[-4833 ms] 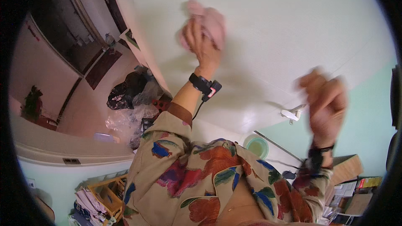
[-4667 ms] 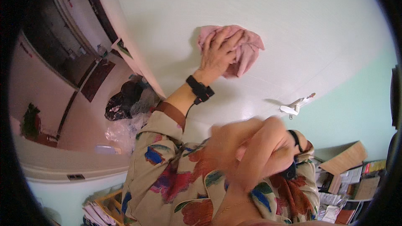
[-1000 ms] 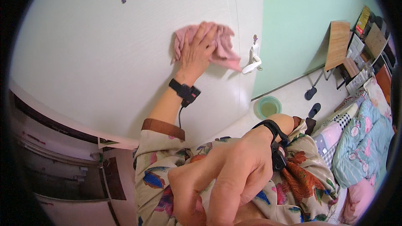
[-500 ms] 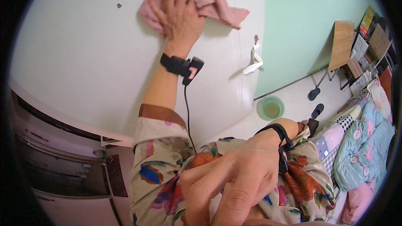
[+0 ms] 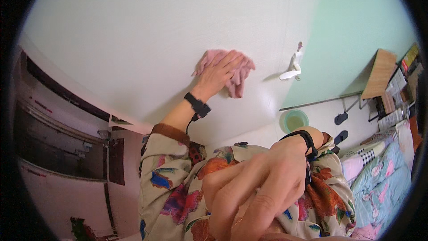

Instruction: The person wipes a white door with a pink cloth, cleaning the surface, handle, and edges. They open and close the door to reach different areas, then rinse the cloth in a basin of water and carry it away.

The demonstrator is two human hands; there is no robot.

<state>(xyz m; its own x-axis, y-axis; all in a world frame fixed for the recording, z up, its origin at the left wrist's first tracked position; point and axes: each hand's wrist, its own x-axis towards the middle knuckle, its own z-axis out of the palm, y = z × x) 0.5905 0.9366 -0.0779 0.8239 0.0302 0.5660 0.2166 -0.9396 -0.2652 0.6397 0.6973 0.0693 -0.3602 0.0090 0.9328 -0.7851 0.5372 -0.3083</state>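
Note:
A crumpled pink cloth (image 5: 240,78) lies against the white door (image 5: 133,31), pressed there by my left hand (image 5: 219,75). The fingers of that hand reach over the folds, partly spread, and a black strap with a small device circles the wrist. To the right of the cloth, apart from it, is a white lever handle (image 5: 293,69). My right hand (image 5: 263,187) is raised close in front of me, its fingers bent and closed. The fingertips are hidden toward the lower edge, so whatever they hold, if anything, cannot be seen. A black strap is on this wrist too.
A green basin (image 5: 306,117) of water stands on the pale floor by the mint-green wall (image 5: 356,31). Dark slippers (image 5: 341,119), a wooden board (image 5: 379,73) and a bed with a teal quilt (image 5: 383,187) are at right. Dark-framed shelving (image 5: 67,138) is at left.
My left hand and the cloth have moved down and to the right across the door, toward the handle. The view has shifted a little. My right hand stays raised and bent.

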